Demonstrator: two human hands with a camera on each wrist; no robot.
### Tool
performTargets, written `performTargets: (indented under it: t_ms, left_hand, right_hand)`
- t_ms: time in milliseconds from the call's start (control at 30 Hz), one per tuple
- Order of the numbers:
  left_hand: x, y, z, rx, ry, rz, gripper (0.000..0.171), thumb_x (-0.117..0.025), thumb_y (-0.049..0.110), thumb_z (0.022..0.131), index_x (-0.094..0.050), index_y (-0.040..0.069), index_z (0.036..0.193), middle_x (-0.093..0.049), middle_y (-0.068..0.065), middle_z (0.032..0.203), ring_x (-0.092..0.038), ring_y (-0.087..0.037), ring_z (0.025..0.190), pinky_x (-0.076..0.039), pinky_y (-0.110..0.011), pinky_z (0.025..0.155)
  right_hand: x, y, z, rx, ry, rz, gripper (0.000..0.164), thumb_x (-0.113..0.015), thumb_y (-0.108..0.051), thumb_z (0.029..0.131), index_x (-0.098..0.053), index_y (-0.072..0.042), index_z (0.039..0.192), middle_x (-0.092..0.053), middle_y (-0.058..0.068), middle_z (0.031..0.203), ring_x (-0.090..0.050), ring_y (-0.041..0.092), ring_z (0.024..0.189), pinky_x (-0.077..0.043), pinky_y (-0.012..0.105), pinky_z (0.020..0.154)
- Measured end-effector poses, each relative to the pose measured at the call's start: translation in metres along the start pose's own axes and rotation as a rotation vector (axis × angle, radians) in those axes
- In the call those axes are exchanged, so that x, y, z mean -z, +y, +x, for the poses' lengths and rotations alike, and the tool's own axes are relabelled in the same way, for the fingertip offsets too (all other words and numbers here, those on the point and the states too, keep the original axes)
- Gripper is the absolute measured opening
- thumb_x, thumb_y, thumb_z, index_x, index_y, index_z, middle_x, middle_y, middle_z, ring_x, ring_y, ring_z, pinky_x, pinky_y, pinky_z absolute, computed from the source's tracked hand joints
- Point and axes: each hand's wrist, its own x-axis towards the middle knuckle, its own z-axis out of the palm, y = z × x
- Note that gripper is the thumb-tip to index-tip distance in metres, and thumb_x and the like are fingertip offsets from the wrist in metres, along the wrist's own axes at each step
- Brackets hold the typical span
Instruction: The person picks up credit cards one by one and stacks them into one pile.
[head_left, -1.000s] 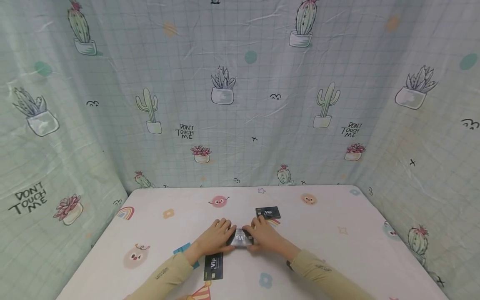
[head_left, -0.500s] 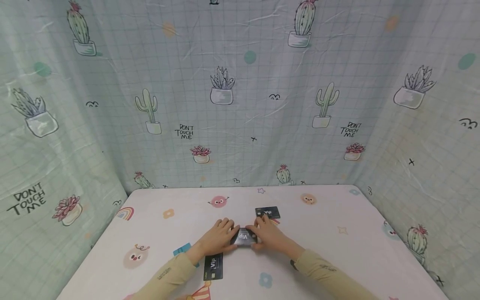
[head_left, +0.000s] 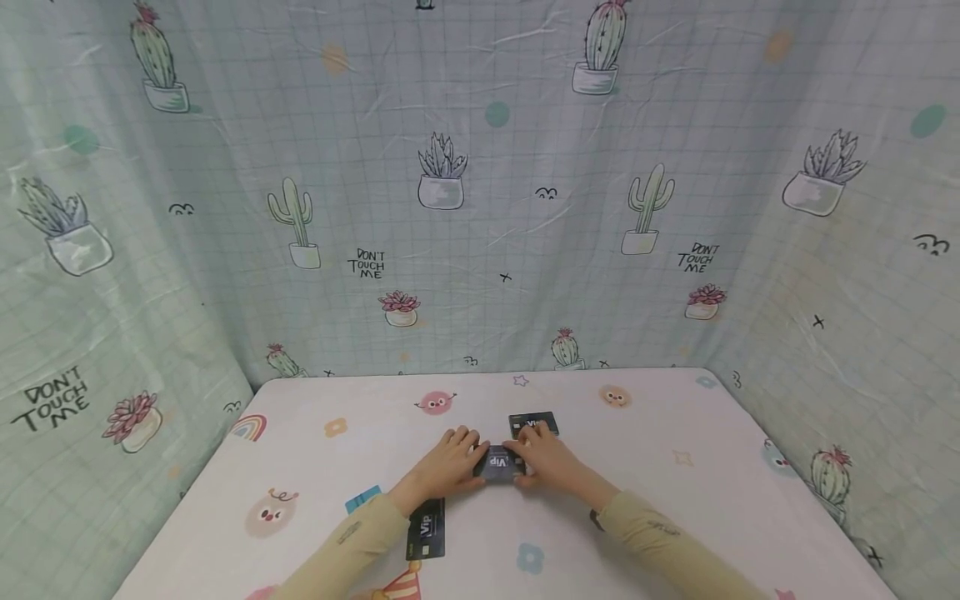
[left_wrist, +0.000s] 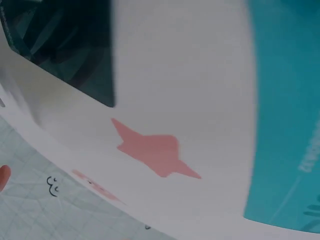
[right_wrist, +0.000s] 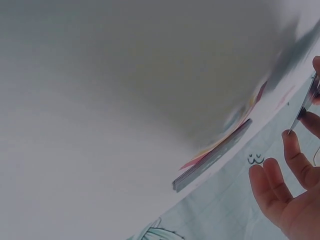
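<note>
My left hand [head_left: 450, 462] and right hand [head_left: 551, 462] pinch a dark "Vip" card [head_left: 498, 467] between them, one at each short end, over the middle of the table. Its print is sideways in the head view. In the right wrist view, the right hand [right_wrist: 295, 192] has fingertips at the edges of the thin card [right_wrist: 306, 102], which is tilted there. Only one fingertip [left_wrist: 4, 177] of the left hand shows in the left wrist view. Just behind the right fingers lies another black Vip card [head_left: 532, 418], seen edge-on as a thick dark slab [right_wrist: 212, 157] in the right wrist view.
Near the left forearm lie a black Vip card [head_left: 426, 537] and a blue card [head_left: 363, 498], partly covered by the sleeve. A small dark edge [head_left: 596, 518] peeks from under the right sleeve. Cactus-print cloth [head_left: 480, 250] hangs behind the patterned table [head_left: 637, 475].
Both hands have shifted right and slightly away, carrying the card along between them. The right fingers now overlap the black card at the back. Cards lying on the table stay put.
</note>
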Motion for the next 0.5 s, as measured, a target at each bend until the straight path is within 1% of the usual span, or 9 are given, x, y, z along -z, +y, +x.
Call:
performTargets:
  t_ms: [100,267,300,400,500]
  left_hand:
    - [-0.003,0.000,0.005,-0.004,0.022,0.001,0.058,-0.052,0.052,0.082,-0.051,0.011,0.123,-0.050,-0.005,0.108,-0.041,-0.019,0.095,-0.041,-0.035,0.082]
    - [-0.006,0.000,0.013,-0.003,0.068,-0.041,0.058,-0.056,0.050,0.081,-0.052,0.009,0.121,-0.049,-0.005,0.105,-0.040,-0.020,0.093,-0.039,-0.034,0.079]
    - [-0.006,0.000,0.014,-0.006,0.083,-0.037,0.057,-0.056,0.050,0.081,-0.053,0.008,0.120,-0.049,-0.005,0.104,-0.040,-0.019,0.093,-0.039,-0.034,0.078]
    - [-0.007,0.000,0.019,-0.007,0.101,-0.034,0.056,-0.055,0.050,0.081,-0.053,0.008,0.119,-0.048,-0.005,0.104,-0.039,-0.019,0.092,-0.038,-0.033,0.077]
    - [-0.007,0.000,0.025,-0.002,0.108,-0.034,0.057,-0.056,0.049,0.080,-0.053,0.008,0.119,-0.048,-0.006,0.103,-0.040,-0.019,0.091,-0.038,-0.033,0.076]
  right_hand:
    - [-0.002,0.006,0.000,-0.004,0.008,-0.009,0.055,-0.066,-0.041,0.072,-0.055,-0.018,0.120,-0.051,0.004,0.101,-0.039,0.020,0.086,-0.042,0.033,0.070]
    - [-0.004,0.015,0.001,-0.013,0.011,-0.008,0.055,-0.066,-0.040,0.072,-0.056,-0.016,0.120,-0.050,0.004,0.099,-0.035,0.018,0.083,-0.037,0.031,0.070]
    - [-0.004,0.016,0.001,-0.013,0.010,-0.012,0.055,-0.066,-0.040,0.072,-0.055,-0.016,0.120,-0.050,0.004,0.100,-0.035,0.018,0.082,-0.036,0.030,0.070]
    - [-0.005,0.022,0.000,0.009,0.037,-0.030,0.055,-0.066,-0.040,0.073,-0.055,-0.015,0.121,-0.049,0.005,0.100,-0.035,0.017,0.082,-0.037,0.029,0.068]
    - [-0.006,0.028,-0.001,0.037,0.086,-0.032,0.055,-0.067,-0.038,0.072,-0.056,-0.013,0.120,-0.049,0.006,0.099,-0.036,0.019,0.080,-0.037,0.030,0.066]
